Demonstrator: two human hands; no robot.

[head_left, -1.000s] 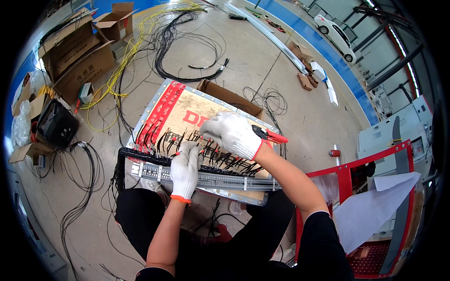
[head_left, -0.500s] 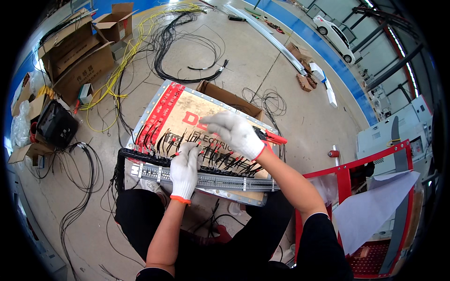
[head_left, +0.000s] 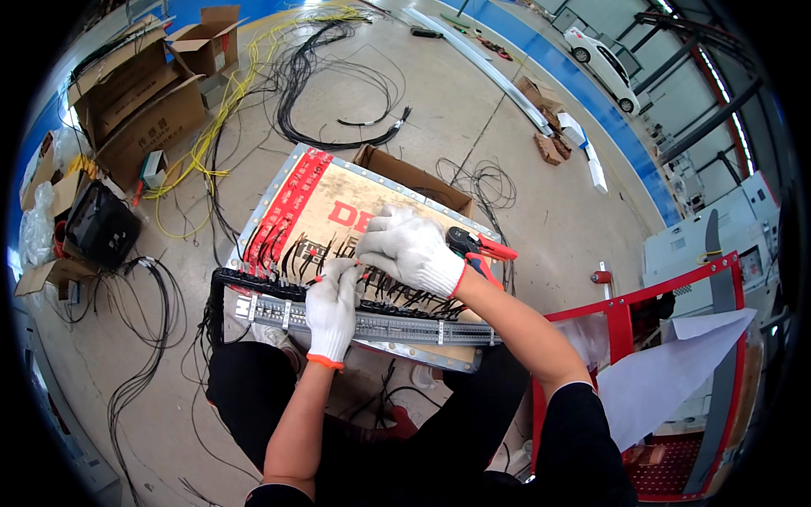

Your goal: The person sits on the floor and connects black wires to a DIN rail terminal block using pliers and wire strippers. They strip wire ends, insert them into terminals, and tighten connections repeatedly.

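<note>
the fingertips of both gloved hands are buried among thin black wires, so what each pinches is hard to make out; the left hand [head_left: 332,308], in a white glove with an orange cuff, curls its fingers down onto the wire row, and i cannot tell whether its grip has closed on a wire. the right hand [head_left: 411,251] is clenched around red-handled pliers [head_left: 478,248], the handles jutting out past the palm and the tool's tip hidden under the glove. the work lies on a metal panel [head_left: 270,203] flat on the floor at the person's knees, covered by a brown cardboard sheet [head_left: 372,198] with a red striped band along its left edge and large red print partly hidden by the hands. a grey terminal rail [head_left: 397,328] crosses its near edge. open brown cartons [head_left: 139,97] stand at upper left, beside yellow cables [head_left: 211,135].
</note>
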